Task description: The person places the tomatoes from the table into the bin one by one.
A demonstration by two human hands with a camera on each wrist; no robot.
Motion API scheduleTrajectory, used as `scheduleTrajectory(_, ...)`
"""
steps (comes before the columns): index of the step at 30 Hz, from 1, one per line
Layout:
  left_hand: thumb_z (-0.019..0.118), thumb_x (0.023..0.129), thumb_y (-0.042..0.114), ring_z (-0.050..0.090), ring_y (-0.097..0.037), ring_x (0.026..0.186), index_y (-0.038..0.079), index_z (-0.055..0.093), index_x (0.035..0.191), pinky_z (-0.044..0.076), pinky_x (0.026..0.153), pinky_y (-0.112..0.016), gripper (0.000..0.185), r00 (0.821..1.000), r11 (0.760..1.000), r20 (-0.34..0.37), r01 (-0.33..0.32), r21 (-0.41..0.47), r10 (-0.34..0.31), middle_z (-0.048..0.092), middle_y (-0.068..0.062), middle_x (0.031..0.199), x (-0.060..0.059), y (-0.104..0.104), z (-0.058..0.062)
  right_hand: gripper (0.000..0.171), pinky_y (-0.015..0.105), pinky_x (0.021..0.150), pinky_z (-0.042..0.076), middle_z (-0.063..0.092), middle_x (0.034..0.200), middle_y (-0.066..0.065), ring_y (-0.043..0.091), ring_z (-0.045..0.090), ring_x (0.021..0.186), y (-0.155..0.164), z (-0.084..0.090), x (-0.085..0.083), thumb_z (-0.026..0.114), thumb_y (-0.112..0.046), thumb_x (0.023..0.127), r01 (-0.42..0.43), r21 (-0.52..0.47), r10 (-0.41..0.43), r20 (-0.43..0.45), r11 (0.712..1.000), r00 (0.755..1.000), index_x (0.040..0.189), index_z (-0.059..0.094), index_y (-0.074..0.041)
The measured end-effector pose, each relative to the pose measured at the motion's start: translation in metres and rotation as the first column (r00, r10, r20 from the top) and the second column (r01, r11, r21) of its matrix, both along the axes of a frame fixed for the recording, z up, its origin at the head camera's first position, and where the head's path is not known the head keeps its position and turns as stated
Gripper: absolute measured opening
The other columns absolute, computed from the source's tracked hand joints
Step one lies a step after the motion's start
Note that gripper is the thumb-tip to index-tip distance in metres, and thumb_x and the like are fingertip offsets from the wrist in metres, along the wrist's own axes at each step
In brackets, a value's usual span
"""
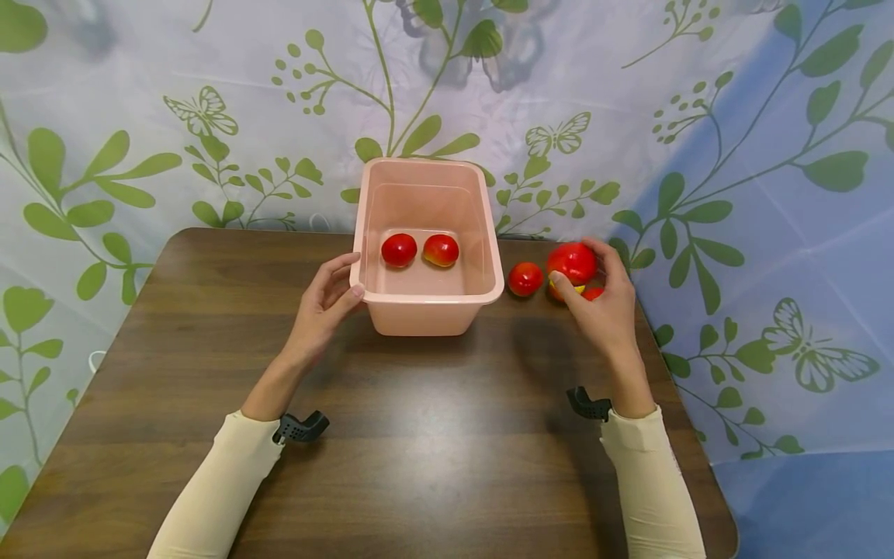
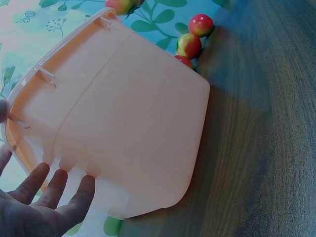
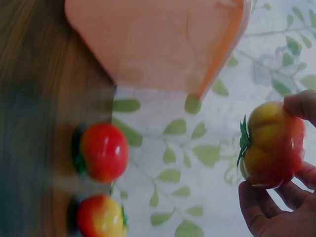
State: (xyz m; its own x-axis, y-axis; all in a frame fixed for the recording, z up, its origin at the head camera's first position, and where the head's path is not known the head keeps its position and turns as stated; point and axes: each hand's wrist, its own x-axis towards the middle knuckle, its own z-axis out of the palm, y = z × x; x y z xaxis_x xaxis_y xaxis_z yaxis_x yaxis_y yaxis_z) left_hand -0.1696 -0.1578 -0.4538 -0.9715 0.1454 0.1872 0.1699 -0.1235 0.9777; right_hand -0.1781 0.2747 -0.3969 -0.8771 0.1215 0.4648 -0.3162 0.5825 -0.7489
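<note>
Both hands are busy: the left hand (image 1: pixel 323 299) rests straight fingers against the tub (image 1: pixel 426 307) at its near corner, steadying it, while the right hand (image 1: pixel 606 299) pinches a big tomato (image 1: pixel 573 262) between thumb and fingers. Two tomatoes (image 1: pixel 420 250) already lie in the tub; another (image 1: pixel 525 279) sits just left of the right hand. Judging by this, keep the pinch gentle and the tub braced.

You have nothing to read here: no words, labels, brands or numbers show on the pink plastic tub (image 1: pixel 427 299), the red tomatoes, or the leaf-printed backdrop behind the tub.
</note>
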Motion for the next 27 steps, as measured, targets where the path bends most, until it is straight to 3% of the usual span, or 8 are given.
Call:
scheduleTrajectory(6, 0.062, 0.108, 0.009, 0.065, -0.014, 0.131, 0.015, 0.046, 0.16, 0.063, 0.098, -0.024, 0.055, 1.0, 1.0, -0.001, -0.001, 0.011, 0.001, 0.053, -0.01, 0.156, 0.0, 0.0, 0.0, 0.064, 0.014, 0.1, 0.05, 0.066, 0.144, 0.005, 0.019, 0.062, 0.121, -0.029, 0.003, -0.008, 0.084, -0.022, 0.092, -0.08, 0.003, 0.08, -0.002, 0.997, 0.997, 0.15, 0.058, -0.016)
scheduleTrajectory(12, 0.062, 0.108, 0.01, 0.064, -0.014, 0.132, 0.016, 0.046, 0.16, 0.063, 0.1, -0.025, 0.055, 1.0, 1.0, 0.006, -0.001, 0.003, 0.001, 0.053, -0.01, 0.157, 0.0, 0.0, 0.001, 0.065, 0.014, 0.099, 0.053, 0.067, 0.143, 0.0, 0.017, 0.063, 0.122, -0.055, 0.003, -0.014, 0.085, -0.025, 0.091, -0.148, 0.032, 0.149, -0.025, 0.988, 0.989, 0.15, 0.058, -0.02)
scheduleTrajectory(19, 0.061, 0.109, 0.011, 0.064, -0.014, 0.131, 0.017, 0.046, 0.161, 0.063, 0.101, -0.027, 0.054, 1.0, 1.0, -0.005, 0.003, -0.004, -0.003, 0.052, -0.012, 0.157, 0.0, 0.0, -0.001, 0.069, 0.054, 0.106, 0.062, 0.06, 0.15, -0.002, 0.016, 0.059, 0.132, -0.082, 0.006, -0.013, 0.085, -0.03, 0.091, -0.23, 0.012, 0.229, 0.039, 0.973, 0.973, 0.151, 0.053, -0.02)
scheduleTrajectory(23, 0.061, 0.11, 0.011, 0.064, -0.014, 0.131, 0.016, 0.046, 0.161, 0.062, 0.101, -0.025, 0.054, 1.0, 1.0, -0.008, 0.003, 0.0, -0.003, 0.052, -0.013, 0.157, -0.001, -0.001, -0.002, 0.07, 0.049, 0.105, 0.063, 0.06, 0.151, -0.003, 0.015, 0.059, 0.13, -0.095, 0.004, -0.013, 0.085, -0.033, 0.091, -0.276, 0.027, 0.275, 0.037, 0.961, 0.961, 0.152, 0.053, -0.021)
scheduleTrajectory(27, 0.061, 0.11, 0.01, 0.064, -0.014, 0.131, 0.016, 0.046, 0.161, 0.062, 0.1, -0.023, 0.053, 1.0, 1.0, -0.006, 0.003, 0.007, -0.003, 0.052, -0.012, 0.156, -0.001, 0.0, -0.002, 0.071, 0.043, 0.092, 0.065, 0.06, 0.149, -0.001, 0.015, 0.059, 0.121, -0.103, 0.001, -0.012, 0.085, -0.035, 0.091, -0.298, 0.064, 0.297, 0.031, 0.952, 0.954, 0.152, 0.053, -0.019)
